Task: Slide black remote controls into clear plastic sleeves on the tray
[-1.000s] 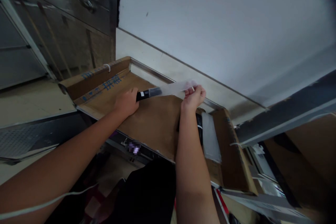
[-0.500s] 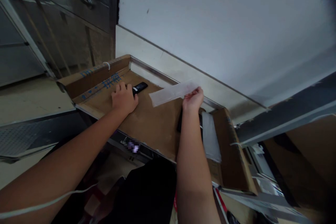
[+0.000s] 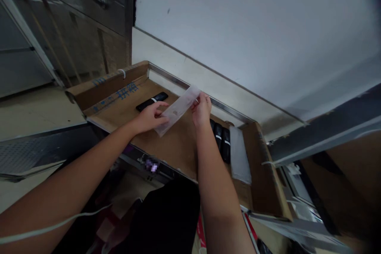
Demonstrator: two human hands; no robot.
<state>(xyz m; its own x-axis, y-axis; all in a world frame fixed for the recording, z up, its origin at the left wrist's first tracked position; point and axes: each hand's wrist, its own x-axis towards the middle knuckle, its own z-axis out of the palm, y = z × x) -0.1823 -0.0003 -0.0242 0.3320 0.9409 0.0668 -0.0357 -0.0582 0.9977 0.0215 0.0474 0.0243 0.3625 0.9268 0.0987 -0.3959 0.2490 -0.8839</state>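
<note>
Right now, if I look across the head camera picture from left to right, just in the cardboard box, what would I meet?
Blue writing → lone black gadget → cloudy plastic sleeve → right hand → row of black gadgets → flat whitish packet → the box's right wall.

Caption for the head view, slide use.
Right hand holds a translucent sleeve over a cardboard tray, left hand at the sleeve's near end, a black device lying to the left.
</note>
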